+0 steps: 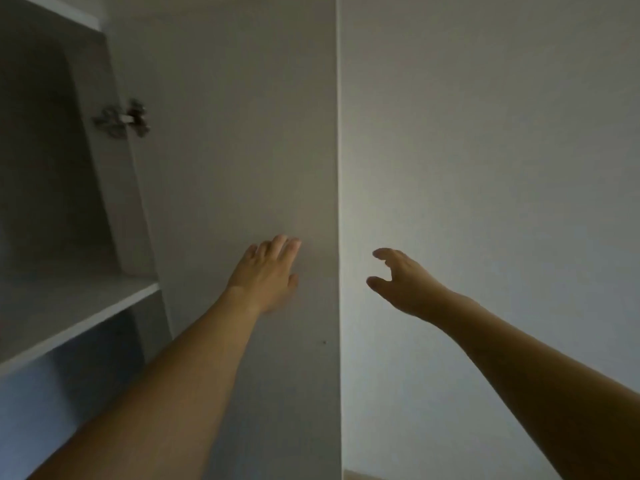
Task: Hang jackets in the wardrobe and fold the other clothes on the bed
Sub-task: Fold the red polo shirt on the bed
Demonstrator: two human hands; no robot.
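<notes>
A pale grey wardrobe door (235,161) stands open in the middle of the view, seen from its inner side. My left hand (266,275) lies flat against it with straight fingers, near its right edge. My right hand (398,282) hangs in the air just past that edge, fingers loosely curled, holding nothing. The wardrobe interior (41,161) opens at the left, with a shelf (76,306) across it. No jackets or other clothes are in view.
A metal hinge (121,119) joins the door to the wardrobe side panel. A plain white wall (502,168) fills the right half. A strip of wooden floor (356,474) shows at the bottom.
</notes>
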